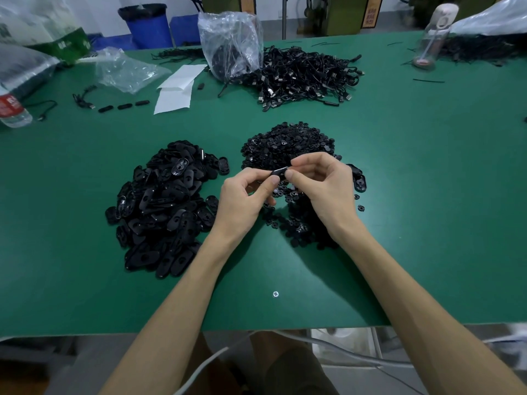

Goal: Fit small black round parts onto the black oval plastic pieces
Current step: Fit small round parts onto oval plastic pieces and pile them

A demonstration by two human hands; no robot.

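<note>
One black oval piece is pinched at its ends between my left hand and right hand, above the heap of round parts. I judge it light, rigid and slick; grip the edges, keeping its face free.

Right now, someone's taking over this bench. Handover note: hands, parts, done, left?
Left hand pinches one end of a black oval piece, held above the green table. Right hand pinches the other end.
Pile of oval pieces lies left of the hands; pile of round parts lies under and beyond them.
Done: cannot tell whether a round part is seated on the held piece. A few oval pieces lie right of the round pile, perhaps finished.
Left: the big oval pile.
</note>
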